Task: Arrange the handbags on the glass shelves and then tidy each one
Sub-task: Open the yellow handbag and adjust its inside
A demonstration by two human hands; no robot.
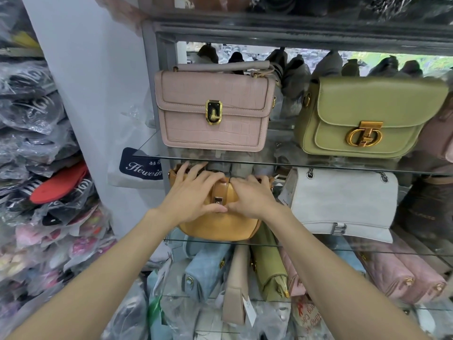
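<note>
- Mustard handbag (218, 228) sat on the middle glass shelf (318, 246), left of the white chain-strap bag (343, 202).
- Left hand (193, 195) lay on the bag's flap, fingers (208, 176) spread over its top edge; thumb near the metal clasp (218, 200).
- Right hand (252, 195) lay on the flap's other side, fingers loosely spread, thumb toward the clasp.
- Upper shelf (269, 163) carried the pink croc-textured bag (213, 111) and the olive bag (362, 119), well apart.
</note>
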